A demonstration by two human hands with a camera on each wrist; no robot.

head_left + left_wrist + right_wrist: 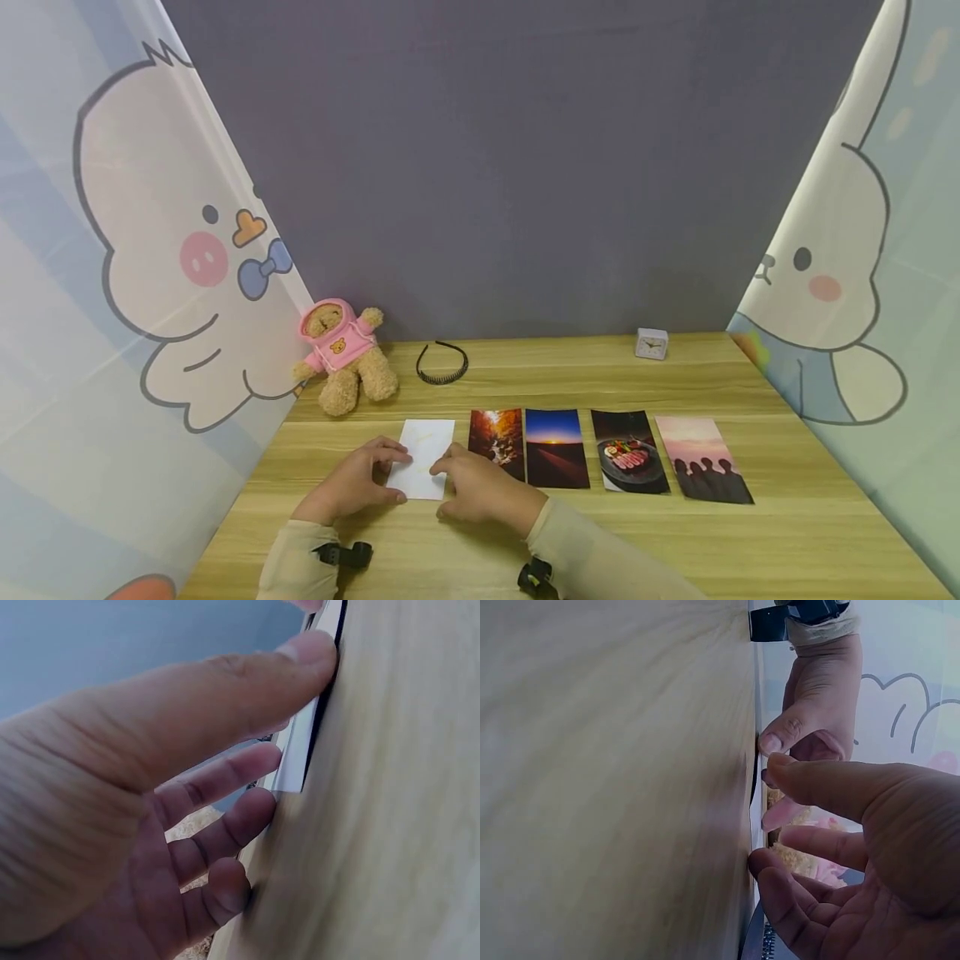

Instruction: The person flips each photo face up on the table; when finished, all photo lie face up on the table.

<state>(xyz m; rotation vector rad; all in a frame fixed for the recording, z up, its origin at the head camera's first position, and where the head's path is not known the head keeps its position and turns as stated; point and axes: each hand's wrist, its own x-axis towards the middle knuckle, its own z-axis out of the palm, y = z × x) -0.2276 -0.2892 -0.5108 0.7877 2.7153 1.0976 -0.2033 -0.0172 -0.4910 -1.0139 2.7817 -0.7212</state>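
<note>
A white card (424, 446) with faint marks lies on the wooden table, left of the row of picture cards. My left hand (360, 482) is at its left side: the thumb touches the near edge and the relaxed fingers rest along the left edge. At the card's right side is my right hand (483, 490), its index fingertip on the card and its thumb low near the near right corner. In the left wrist view, the card (300, 746) appears as a thin slanted strip beside the thumb, a dark line under it. The right hand's fingers (776, 889) bend loosely in the right wrist view.
Right of the white card lie an autumn forest picture (497, 437), a sunset road picture (557, 450), a food picture (628, 454) and a pink-sky picture (701, 458). Behind stand a teddy bear (341, 354), a black headband (442, 379) and a small white clock (651, 343).
</note>
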